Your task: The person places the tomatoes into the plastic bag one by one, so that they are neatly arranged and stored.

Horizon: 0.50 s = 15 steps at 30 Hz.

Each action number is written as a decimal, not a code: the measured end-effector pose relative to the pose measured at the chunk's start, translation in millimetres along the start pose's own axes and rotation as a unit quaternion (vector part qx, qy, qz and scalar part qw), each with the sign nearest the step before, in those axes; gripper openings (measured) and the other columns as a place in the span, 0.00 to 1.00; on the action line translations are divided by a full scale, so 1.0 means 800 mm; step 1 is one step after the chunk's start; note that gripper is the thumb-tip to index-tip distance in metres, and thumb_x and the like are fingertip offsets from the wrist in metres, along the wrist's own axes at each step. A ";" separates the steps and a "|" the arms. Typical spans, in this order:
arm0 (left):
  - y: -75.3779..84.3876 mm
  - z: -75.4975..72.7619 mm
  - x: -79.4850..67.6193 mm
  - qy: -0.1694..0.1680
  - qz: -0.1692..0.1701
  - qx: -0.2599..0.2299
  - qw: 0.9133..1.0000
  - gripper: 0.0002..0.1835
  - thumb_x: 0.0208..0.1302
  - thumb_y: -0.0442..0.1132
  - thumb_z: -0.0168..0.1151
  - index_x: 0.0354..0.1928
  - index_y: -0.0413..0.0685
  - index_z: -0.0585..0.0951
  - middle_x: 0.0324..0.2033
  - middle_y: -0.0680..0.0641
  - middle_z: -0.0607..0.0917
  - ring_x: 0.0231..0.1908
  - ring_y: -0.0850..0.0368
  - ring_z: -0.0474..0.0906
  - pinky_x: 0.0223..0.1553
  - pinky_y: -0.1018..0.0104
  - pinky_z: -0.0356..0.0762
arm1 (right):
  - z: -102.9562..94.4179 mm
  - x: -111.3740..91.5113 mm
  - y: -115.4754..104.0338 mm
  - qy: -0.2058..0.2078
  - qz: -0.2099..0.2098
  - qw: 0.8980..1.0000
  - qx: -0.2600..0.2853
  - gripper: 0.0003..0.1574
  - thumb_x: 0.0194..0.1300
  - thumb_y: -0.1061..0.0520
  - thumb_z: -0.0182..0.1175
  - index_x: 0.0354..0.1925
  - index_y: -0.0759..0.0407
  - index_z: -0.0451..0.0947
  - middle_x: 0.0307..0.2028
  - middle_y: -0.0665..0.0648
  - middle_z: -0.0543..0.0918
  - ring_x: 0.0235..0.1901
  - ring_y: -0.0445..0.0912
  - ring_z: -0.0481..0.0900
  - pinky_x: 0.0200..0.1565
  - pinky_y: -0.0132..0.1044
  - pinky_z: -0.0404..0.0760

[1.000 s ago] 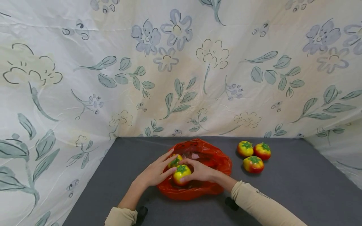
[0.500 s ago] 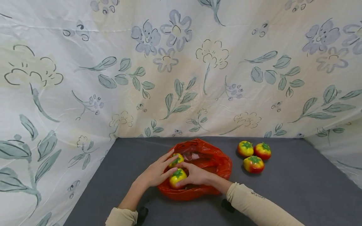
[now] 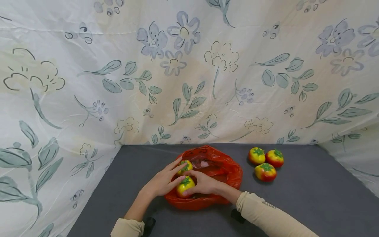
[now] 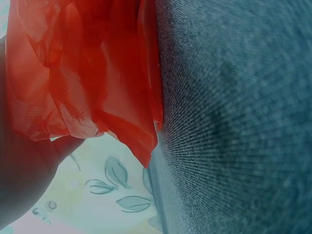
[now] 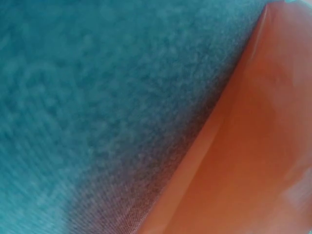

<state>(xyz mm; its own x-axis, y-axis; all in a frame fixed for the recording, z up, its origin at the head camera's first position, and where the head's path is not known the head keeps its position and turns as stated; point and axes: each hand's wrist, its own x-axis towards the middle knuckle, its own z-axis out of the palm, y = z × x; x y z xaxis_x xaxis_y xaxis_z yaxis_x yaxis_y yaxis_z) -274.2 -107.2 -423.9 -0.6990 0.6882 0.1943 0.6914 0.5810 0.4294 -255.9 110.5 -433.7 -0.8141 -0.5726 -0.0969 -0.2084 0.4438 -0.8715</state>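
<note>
A red bag (image 3: 234, 169) sits on the dark grey worktop (image 3: 308, 197) with its top wide open. Two fruits are in the left part of the bag. Both are yellow with green leaves on top. The near fruit (image 3: 183, 187) has some red low down and lies toward the front of the bag. The far fruit (image 3: 186, 167) lies just behind it, partly hidden by fingers.

The right hand (image 3: 205, 183) reaches in over the right side of the bag. It pinches the near fruit, with the thumb in front and the fingers behind. The left hand (image 3: 161, 181) is at the left side of the bag, with its fingers spread. One finger goes across the far fruit, and the thumb is by the top of the near fruit. I cannot tell how hard it presses.

Three more fruits (image 3: 265, 172), yellow and red, sit close together on the worktop, to the right of the bag. Both sleeves (image 3: 263, 210) are cream. Behind the bag hangs a pale cloth (image 3: 189, 79) with blue flowers and green leaves.
</note>
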 end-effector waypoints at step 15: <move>-0.004 0.003 0.000 0.015 0.010 0.003 1.000 0.31 0.71 0.57 0.48 0.71 0.52 0.64 0.72 0.46 0.55 0.68 0.45 0.55 0.60 0.41 0.61 | -0.009 -0.001 0.010 0.001 0.011 1.000 0.013 0.37 0.57 0.49 0.69 0.62 0.52 0.67 0.52 0.50 0.74 0.46 0.45 0.75 0.49 0.39 0.77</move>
<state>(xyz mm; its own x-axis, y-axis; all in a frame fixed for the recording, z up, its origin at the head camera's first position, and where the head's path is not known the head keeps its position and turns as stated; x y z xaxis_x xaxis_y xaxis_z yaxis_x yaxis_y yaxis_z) -276.4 -107.9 -427.1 -0.6897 0.6866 0.2301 0.7069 0.5695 0.4194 -260.6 119.5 -436.8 -0.8189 -0.5623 -0.1148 -0.1765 0.4371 -0.8819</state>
